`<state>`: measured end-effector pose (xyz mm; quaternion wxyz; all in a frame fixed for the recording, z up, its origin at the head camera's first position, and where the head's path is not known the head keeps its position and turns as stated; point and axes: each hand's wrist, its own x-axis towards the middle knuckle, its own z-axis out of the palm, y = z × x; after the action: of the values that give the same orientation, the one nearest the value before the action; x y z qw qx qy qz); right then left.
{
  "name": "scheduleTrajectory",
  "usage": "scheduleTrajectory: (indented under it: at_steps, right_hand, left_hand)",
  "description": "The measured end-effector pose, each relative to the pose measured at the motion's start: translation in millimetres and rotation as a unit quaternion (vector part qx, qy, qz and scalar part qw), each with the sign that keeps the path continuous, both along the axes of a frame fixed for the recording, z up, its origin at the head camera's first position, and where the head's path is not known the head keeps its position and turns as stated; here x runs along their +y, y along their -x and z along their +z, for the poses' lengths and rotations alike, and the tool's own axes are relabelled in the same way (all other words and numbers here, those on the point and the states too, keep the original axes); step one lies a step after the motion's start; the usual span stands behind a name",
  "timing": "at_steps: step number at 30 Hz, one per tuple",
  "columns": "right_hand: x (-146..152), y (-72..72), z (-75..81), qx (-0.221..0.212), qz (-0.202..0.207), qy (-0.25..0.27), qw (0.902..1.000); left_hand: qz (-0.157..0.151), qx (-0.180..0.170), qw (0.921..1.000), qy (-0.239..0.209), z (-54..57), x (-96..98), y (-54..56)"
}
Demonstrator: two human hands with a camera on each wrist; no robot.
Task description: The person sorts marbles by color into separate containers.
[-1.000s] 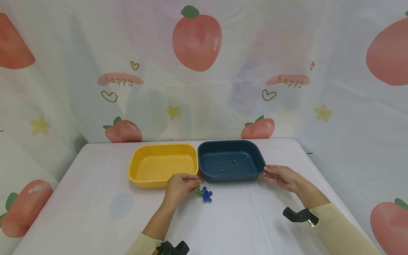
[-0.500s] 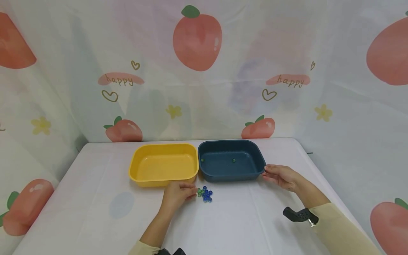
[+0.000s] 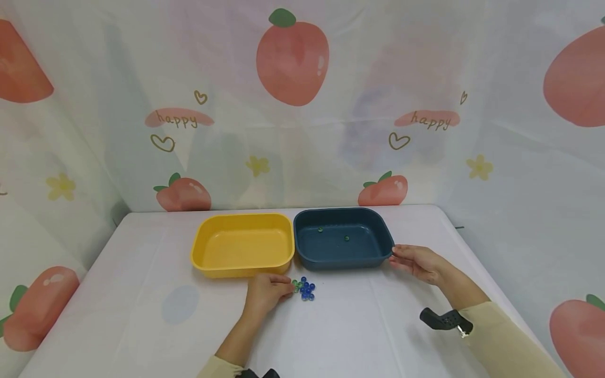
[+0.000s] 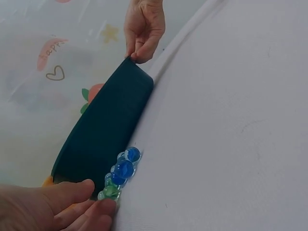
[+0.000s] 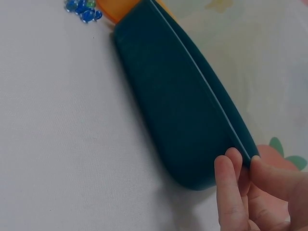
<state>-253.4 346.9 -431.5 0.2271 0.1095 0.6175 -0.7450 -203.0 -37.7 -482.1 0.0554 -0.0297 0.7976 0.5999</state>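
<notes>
A cluster of blue marbles [image 3: 307,290] and green marbles [image 4: 111,191] lies on the white cloth in front of the two basins. My left hand [image 3: 266,295] is at the cluster's left edge, thumb and fingers apart, with its fingertips beside the green marbles. Whether they touch one cannot be told. My right hand [image 3: 418,263] pinches the right rim of the dark blue basin [image 5: 168,101] between thumb and fingers. Inside that basin are two green marbles, one near the middle [image 3: 347,238] and another farther left [image 3: 320,230].
A yellow basin [image 3: 243,272] stands directly left of the dark blue one, with no marbles visible in it. Both sit on a white-covered table [image 3: 350,325]. Behind and at the sides hangs a fruit-patterned curtain [image 3: 302,142].
My left hand has drawn back toward me from the basins to the marble cluster. One green marble has rolled about inside the dark blue basin. My right hand has stayed in place.
</notes>
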Motion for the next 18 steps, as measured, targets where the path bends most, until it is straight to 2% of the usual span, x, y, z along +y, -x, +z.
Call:
scheduleTrajectory:
  at_steps: [8,14,18]
  right_hand:
    - [0,0.3,-1.1,0.001,0.001,-0.001,1.0000]
    - [0,0.5,-1.2,0.001,0.002,-0.002,1.0000]
    - [1,0.6,-1.5,0.004,0.003,0.000,1.0000]
  left_hand:
    - [0.018,0.018,0.9994,0.024,-2.2,6.4,0.0]
    - [0.034,0.031,0.9955,0.083,-3.5,13.5,0.2]
    - [0.046,0.046,0.9899,0.126,-1.1,18.7,-1.5]
